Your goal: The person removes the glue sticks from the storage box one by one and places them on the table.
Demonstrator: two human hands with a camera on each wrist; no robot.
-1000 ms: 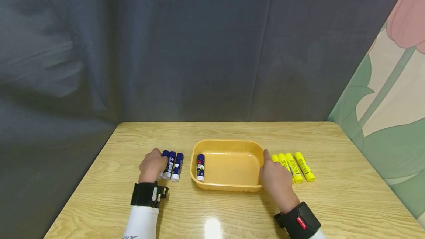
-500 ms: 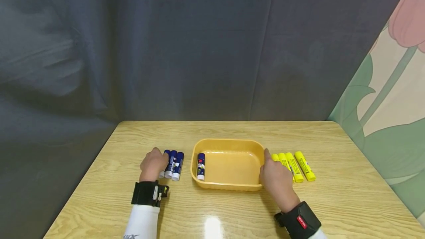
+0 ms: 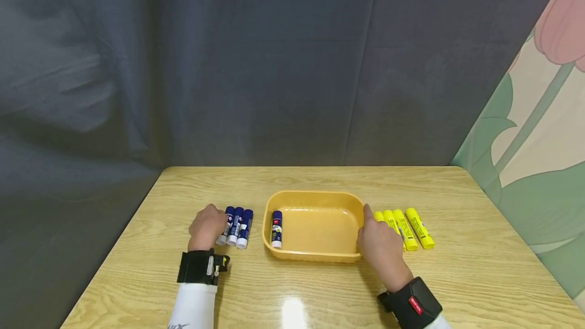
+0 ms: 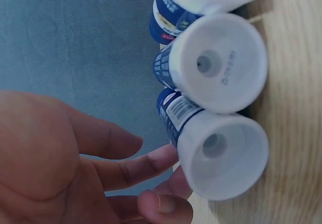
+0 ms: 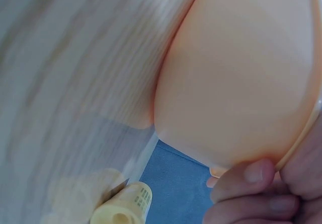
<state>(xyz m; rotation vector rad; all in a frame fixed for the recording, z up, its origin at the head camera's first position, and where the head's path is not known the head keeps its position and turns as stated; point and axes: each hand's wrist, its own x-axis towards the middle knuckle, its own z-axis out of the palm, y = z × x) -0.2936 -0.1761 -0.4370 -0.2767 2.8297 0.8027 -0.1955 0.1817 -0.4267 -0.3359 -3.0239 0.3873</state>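
Observation:
Three navy-and-white glue sticks lie side by side left of the yellow tray (image 3: 320, 257). My left hand (image 3: 207, 225) is beside the leftmost glue stick (image 3: 225, 232). In the left wrist view its thumb stands off and its loosely bent fingers (image 4: 163, 156) reach close along that stick's side, gripping nothing. Another navy glue stick (image 3: 276, 230) lies inside the tray at its left end. My right hand (image 3: 381, 248) holds the tray's right rim, index finger stretched along it. In the right wrist view the other fingers (image 5: 246, 178) curl against the tray's outer wall.
Several yellow glue sticks (image 3: 404, 230) lie right of the tray, partly behind my right hand; the outermost one (image 3: 419, 228) sits slightly apart. A dark curtain (image 3: 274, 65) hangs behind the wooden table (image 3: 237, 288). A flower-patterned wall is at the right.
The left-hand glue sticks have closed up toward the right. My left hand has then drawn slightly left, showing more of the leftmost stick. My right hand and the tray stay put.

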